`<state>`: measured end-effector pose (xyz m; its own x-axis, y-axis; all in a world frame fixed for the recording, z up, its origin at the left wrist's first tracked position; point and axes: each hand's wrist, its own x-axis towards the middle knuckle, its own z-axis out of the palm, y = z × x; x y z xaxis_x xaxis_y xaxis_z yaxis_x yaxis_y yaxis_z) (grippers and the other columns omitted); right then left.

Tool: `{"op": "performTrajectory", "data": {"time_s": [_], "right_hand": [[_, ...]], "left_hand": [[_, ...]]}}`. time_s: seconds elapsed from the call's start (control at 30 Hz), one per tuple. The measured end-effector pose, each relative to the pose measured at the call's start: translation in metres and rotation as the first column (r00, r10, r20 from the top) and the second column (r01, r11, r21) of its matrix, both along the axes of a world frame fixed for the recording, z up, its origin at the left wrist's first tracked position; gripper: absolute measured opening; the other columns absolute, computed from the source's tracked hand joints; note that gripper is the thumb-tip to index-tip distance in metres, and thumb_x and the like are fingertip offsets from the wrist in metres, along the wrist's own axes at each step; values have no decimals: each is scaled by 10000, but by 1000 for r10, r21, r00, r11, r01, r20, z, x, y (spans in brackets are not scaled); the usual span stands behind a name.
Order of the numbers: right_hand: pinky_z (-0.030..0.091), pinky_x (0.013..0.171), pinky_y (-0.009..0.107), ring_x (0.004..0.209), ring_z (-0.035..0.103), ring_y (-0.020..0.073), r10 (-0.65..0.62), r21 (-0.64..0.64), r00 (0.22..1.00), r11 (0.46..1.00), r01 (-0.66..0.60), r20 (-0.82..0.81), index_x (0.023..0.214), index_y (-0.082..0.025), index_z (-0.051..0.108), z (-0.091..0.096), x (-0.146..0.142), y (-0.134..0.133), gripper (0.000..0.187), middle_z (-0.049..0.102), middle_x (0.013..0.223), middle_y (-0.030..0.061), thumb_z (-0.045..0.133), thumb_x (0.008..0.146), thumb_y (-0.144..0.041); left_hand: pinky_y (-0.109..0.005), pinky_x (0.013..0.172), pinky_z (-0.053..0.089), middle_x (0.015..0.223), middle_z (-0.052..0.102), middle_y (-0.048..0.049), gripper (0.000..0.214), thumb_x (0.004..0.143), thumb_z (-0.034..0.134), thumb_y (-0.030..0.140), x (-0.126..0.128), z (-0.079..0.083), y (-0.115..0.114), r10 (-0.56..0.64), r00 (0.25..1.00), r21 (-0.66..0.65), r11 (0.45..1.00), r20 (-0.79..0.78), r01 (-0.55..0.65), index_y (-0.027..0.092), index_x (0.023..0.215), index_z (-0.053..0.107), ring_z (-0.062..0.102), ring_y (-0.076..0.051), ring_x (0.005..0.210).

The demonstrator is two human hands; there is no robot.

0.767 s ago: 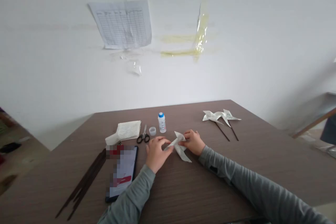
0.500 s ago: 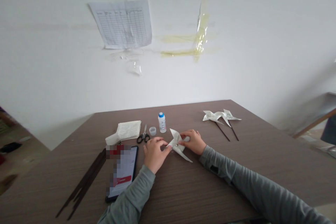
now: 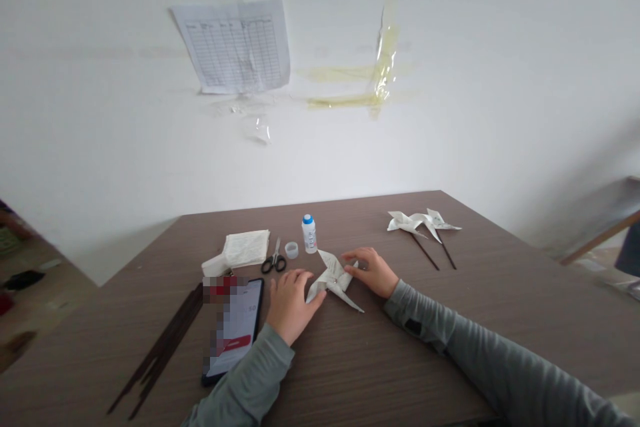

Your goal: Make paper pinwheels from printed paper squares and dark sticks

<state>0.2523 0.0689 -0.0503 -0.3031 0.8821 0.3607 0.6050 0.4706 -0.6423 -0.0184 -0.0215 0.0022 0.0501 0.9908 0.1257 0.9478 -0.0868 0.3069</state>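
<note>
A white printed paper pinwheel (image 3: 336,279) with folded blades lies on the table between my hands. My left hand (image 3: 291,300) is at its left blade, thumb and fingers spread apart. At the right blade is my right hand (image 3: 373,271), its fingers curved and apart from the thumb; whether the tips still touch the paper is hard to see. A small dark dot marks the pinwheel's centre. Just behind it stands a white glue bottle (image 3: 309,235) with a blue top. Beside the bottle sits a small translucent cap (image 3: 291,250).
Two pinwheels on dark sticks (image 3: 425,250) lie at the back right. Left of my hands are black-handled scissors (image 3: 273,262), folded whitish paper (image 3: 246,248), a phone (image 3: 235,330) and several dark sticks (image 3: 163,350). The wall rises behind the brown table (image 3: 360,367).
The pinwheel has shifted slightly left and lies flatter. Both hands have loosened from its blades; my left hand has drawn a little to the left, its fingers spreading.
</note>
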Motion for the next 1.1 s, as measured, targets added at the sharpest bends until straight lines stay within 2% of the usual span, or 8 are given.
{"op": "performTrajectory", "data": {"time_s": [0.2, 0.33, 0.43, 0.6, 0.83, 0.97, 1.1], "right_hand": [[604, 1451, 658, 1614, 786, 449, -23, 57, 998, 998, 20, 53, 1618, -271, 911, -12, 26, -7, 452, 904, 1654, 180, 803, 1203, -413], [535, 1533, 691, 1770, 688, 467, 3, -26, 983, 1000, 1, 186, 1819, -232, 767, -17, 41, -16, 694, 761, 1884, 209, 845, 1166, -455], [467, 1569, 751, 1839, 614, 497, 44, -93, 960, 996, -19, 277, 1912, -181, 670, -17, 44, -20, 860, 680, 1959, 250, 872, 1141, -505], [427, 1566, 814, 1863, 577, 518, 50, -122, 939, 993, -8, 340, 1832, -236, 772, -11, 40, -22, 749, 661, 1984, 221, 831, 1161, -562], [444, 1554, 801, 1846, 583, 530, 27, -148, 941, 989, 25, 339, 1789, -274, 823, -4, 37, -25, 711, 681, 1965, 205, 850, 1150, -586], [445, 1551, 794, 1835, 588, 525, 29, -149, 943, 989, 22, 331, 1784, -271, 826, -3, 38, -25, 708, 685, 1960, 206, 840, 1153, -591], [464, 1535, 798, 1811, 615, 514, 32, -128, 948, 992, 9, 317, 1755, -289, 846, -4, 39, -25, 677, 706, 1942, 195, 847, 1144, -580]], "left_hand": [[-835, 1567, 434, 1907, 763, -180, 565, 1155, 821, 362, -18, -6, -15, -24, 991, -50, 999, -130, 18, 281, 1711, 887, 612, -501, 1871], [-862, 1551, 447, 1932, 746, -134, 551, 1175, 794, 403, -23, -10, -21, -1, 986, -56, 998, -166, -8, 351, 1713, 901, 597, -519, 1880], [-858, 1554, 443, 1918, 760, -117, 543, 1175, 801, 408, -23, -14, -23, 16, 984, -27, 999, -180, -21, 385, 1707, 908, 627, -517, 1856], [-854, 1549, 451, 1894, 782, -130, 535, 1172, 804, 391, -21, -16, -24, 21, 981, 4, 1000, -191, -21, 377, 1696, 915, 652, -519, 1833], [-854, 1527, 492, 1845, 821, -149, 630, 1155, 812, 315, -22, -8, -27, 14, 988, 17, 1000, -152, -11, 348, 1783, 847, 674, -510, 1818], [-780, 1465, 588, 1742, 894, -138, 451, 1147, 788, 348, -53, -1, -27, 12, 993, 126, 992, -121, 3, 326, 1557, 974, 772, -486, 1716], [-552, 1320, 700, 1514, 994, -136, 422, 1180, 666, 373, -107, 15, -27, 48, 990, 165, 986, -136, -25, 285, 1403, 1014, 924, -392, 1448]]}}
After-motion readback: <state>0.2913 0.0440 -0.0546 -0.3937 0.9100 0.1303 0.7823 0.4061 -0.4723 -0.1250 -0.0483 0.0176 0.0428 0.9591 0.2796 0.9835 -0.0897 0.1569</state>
